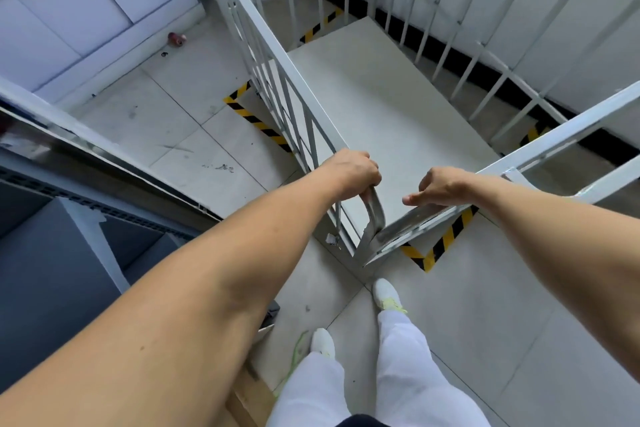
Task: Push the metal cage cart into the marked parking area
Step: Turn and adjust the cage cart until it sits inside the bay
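Note:
The white metal cage cart [381,104] fills the middle of the view, with barred sides and a pale flat deck. My left hand [351,172] grips the top of the cart's near corner post. My right hand [440,185] rests on the near top rail beside that corner, thumb stretched out along the rail and fingers over its far side. Yellow-and-black striped corner marks of the parking area [258,121] lie on the tiled floor, one by the cart's left side, one at the near corner [440,246], others at the back and right.
A metal shelf frame [104,156] runs along the left, close to the cart. White wall panels [571,42] with a black skirting stand behind and right of the cart. A red can [177,38] lies on the floor at the back left. My feet [388,295] stand just behind the cart.

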Available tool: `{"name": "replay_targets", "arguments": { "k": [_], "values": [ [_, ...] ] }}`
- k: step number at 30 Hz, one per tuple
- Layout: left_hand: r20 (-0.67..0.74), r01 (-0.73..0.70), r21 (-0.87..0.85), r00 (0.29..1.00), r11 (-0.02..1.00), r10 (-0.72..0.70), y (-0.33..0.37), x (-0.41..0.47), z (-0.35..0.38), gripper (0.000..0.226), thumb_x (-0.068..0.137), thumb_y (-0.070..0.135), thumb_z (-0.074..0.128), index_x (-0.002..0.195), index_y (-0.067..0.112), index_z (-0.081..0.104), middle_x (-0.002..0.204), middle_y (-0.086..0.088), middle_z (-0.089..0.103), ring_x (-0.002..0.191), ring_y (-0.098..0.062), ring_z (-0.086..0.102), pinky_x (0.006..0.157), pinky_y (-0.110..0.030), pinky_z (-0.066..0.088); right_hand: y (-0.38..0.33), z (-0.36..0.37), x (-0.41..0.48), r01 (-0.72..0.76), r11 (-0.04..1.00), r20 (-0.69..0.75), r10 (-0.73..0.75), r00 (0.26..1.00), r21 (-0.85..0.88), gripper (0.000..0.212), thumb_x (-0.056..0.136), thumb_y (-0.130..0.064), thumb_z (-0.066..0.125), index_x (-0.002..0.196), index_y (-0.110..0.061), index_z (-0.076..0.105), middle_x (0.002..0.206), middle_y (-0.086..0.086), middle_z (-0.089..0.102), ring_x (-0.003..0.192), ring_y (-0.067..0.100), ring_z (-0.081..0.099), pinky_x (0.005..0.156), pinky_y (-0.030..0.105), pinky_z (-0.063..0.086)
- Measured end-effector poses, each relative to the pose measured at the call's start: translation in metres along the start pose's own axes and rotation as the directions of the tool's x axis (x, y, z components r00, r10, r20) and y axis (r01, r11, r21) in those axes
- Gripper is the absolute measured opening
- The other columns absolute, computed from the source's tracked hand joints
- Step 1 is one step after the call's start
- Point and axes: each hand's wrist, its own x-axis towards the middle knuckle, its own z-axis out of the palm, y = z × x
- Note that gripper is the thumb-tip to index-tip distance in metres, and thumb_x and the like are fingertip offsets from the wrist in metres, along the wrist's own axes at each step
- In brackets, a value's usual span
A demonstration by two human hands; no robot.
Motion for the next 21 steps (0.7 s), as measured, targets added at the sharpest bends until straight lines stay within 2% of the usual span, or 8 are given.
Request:
{"name": "replay_targets", "arguments": {
  "k": [2, 3, 5, 6, 8, 12, 15, 21],
  "values": [
    [-0.010, -0.027, -0.015, 1.000, 1.000, 0.027, -0.002, 0.002, 0.001, 0.022, 0.093, 0.029, 0.058, 0.111, 0.019, 0.065, 0.116, 0.002, 0.064, 0.116, -0.021, 0.054, 0.074, -0.030, 0.041, 0.003, 0.004, -0.002, -0.036, 0.999, -0.048, 0.034, 0.998, -0.040, 0.054, 0.084, -0.062, 0.056, 0.055, -0.016, 0.052, 0.059, -0.001, 0.051, 0.066, 0.022, 0.050, 0.066, 0.030, 0.037],
    [-0.010, -0.028, -0.020, 1.000, 0.999, 0.028, -0.007, 0.002, 0.002, 0.025, 0.092, 0.032, 0.058, 0.112, 0.017, 0.064, 0.118, 0.001, 0.063, 0.119, -0.020, 0.052, 0.083, -0.031, 0.042, 0.003, 0.006, -0.002, -0.050, 0.997, -0.068, 0.046, 0.997, -0.058, 0.055, 0.084, -0.063, 0.055, 0.058, -0.016, 0.053, 0.060, -0.002, 0.052, 0.070, 0.023, 0.051, 0.069, 0.030, 0.036],
    [-0.015, -0.022, 0.000, 1.000, 1.000, 0.022, -0.018, 0.001, 0.003, 0.027, 0.092, 0.034, 0.057, 0.113, 0.017, 0.061, 0.122, 0.001, 0.061, 0.125, -0.019, 0.049, 0.101, -0.033, 0.035, 0.000, 0.009, -0.001, -0.075, 0.994, -0.097, 0.067, 0.993, -0.082, 0.054, 0.084, -0.064, 0.054, 0.064, -0.015, 0.056, 0.063, -0.002, 0.053, 0.078, 0.024, 0.053, 0.079, 0.033, 0.036],
    [-0.016, -0.017, 0.005, 1.000, 1.000, 0.017, -0.023, 0.001, 0.003, 0.027, 0.093, 0.034, 0.057, 0.113, 0.017, 0.061, 0.122, 0.001, 0.061, 0.125, -0.018, 0.049, 0.104, -0.034, 0.032, -0.003, 0.010, -0.001, -0.089, 0.992, -0.109, 0.079, 0.991, -0.089, 0.053, 0.084, -0.064, 0.054, 0.064, -0.015, 0.055, 0.064, -0.002, 0.053, 0.082, 0.025, 0.053, 0.084, 0.036, 0.035],
    [-0.002, 0.004, -0.005, 1.000, 1.000, -0.004, -0.028, 0.001, 0.002, 0.023, 0.091, 0.032, 0.059, 0.107, 0.015, 0.063, 0.118, -0.002, 0.063, 0.119, -0.022, 0.054, 0.101, -0.033, 0.037, -0.013, 0.012, -0.001, -0.088, 0.993, -0.132, 0.078, 0.988, -0.078, 0.051, 0.086, -0.060, 0.054, 0.068, -0.013, 0.056, 0.072, 0.001, 0.059, 0.086, 0.026, 0.053, 0.087, 0.036, 0.037],
    [0.012, 0.025, -0.009, 1.000, 1.000, -0.024, -0.040, 0.004, -0.005, 0.015, 0.089, 0.020, 0.060, 0.103, 0.016, 0.064, 0.110, -0.004, 0.064, 0.109, -0.028, 0.059, 0.094, -0.040, 0.048, -0.054, 0.014, 0.003, 0.078, 0.989, -0.183, -0.055, 0.982, 0.123, 0.040, 0.095, -0.037, 0.050, 0.104, -0.003, 0.069, 0.110, 0.015, 0.070, 0.101, 0.032, 0.061, 0.080, 0.031, 0.045],
    [0.036, 0.049, 0.021, 0.998, 0.999, -0.050, -0.052, 0.003, -0.011, 0.023, 0.090, 0.011, 0.052, 0.110, 0.016, 0.062, 0.115, -0.006, 0.062, 0.111, -0.030, 0.058, 0.094, -0.040, 0.049, -0.085, 0.011, 0.005, 0.143, 0.970, -0.224, -0.097, 0.970, 0.198, 0.042, 0.096, -0.035, 0.049, 0.111, 0.000, 0.065, 0.111, 0.019, 0.068, 0.100, 0.033, 0.061, 0.074, 0.030, 0.040],
    [0.089, 0.088, 0.070, 0.992, 0.994, -0.094, -0.072, 0.011, -0.030, 0.029, 0.091, 0.007, 0.051, 0.118, 0.013, 0.059, 0.124, -0.008, 0.058, 0.114, -0.031, 0.057, 0.090, -0.038, 0.050, -0.100, 0.003, 0.015, 0.114, 0.983, -0.201, -0.083, 0.976, 0.145, 0.046, 0.093, -0.039, 0.056, 0.121, -0.002, 0.059, 0.119, 0.017, 0.065, 0.111, 0.033, 0.060, 0.087, 0.033, 0.047]
  ]
}}
